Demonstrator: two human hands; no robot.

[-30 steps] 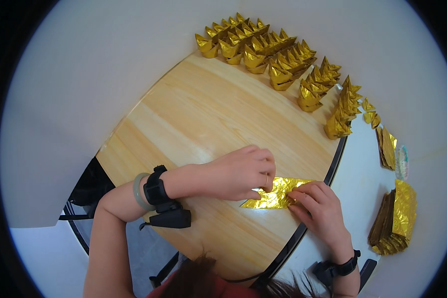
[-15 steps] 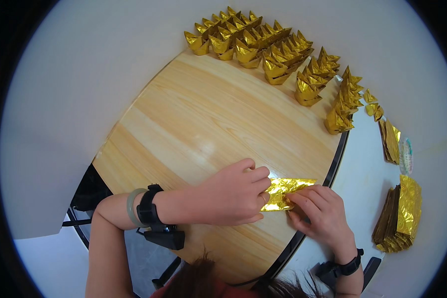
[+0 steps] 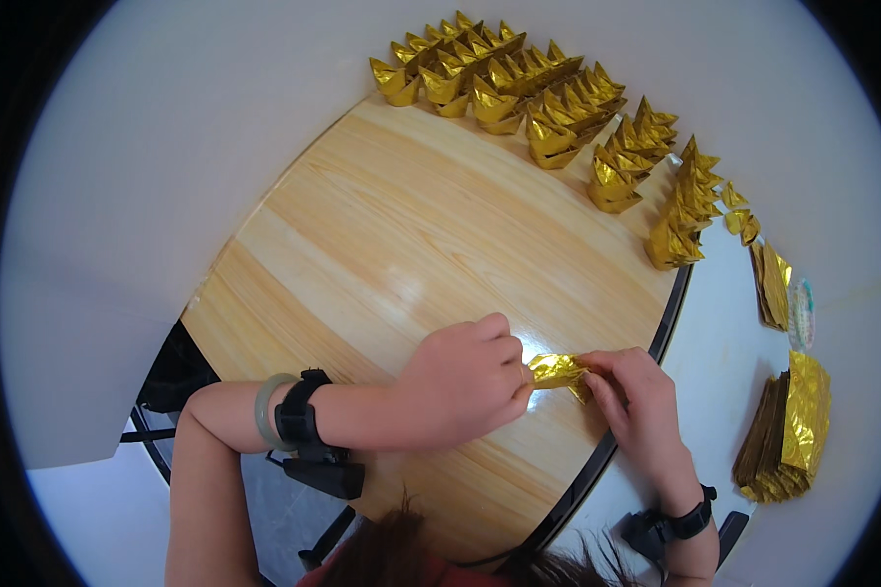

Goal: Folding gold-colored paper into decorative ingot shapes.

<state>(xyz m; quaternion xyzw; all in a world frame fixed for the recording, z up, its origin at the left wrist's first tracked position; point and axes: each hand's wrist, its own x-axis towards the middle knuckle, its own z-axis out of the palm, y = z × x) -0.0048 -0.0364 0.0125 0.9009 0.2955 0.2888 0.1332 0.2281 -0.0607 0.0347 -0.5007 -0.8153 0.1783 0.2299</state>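
One folded gold foil sheet [image 3: 558,369] over wood-grain tabletop [image 3: 411,264], near dark edge [image 3: 672,313]; left hand [image 3: 465,382] curled tight at one end, right hand [image 3: 634,396] pinching other; uneven pull could tear foil.

The head camera, a wide fisheye unit, looked down from above the hair [image 3: 387,543]. The left hand [image 3: 465,383] and right hand [image 3: 643,403] appeared at close range; the surface [image 3: 411,235] extended beyond, straight edges bowing toward the rim.
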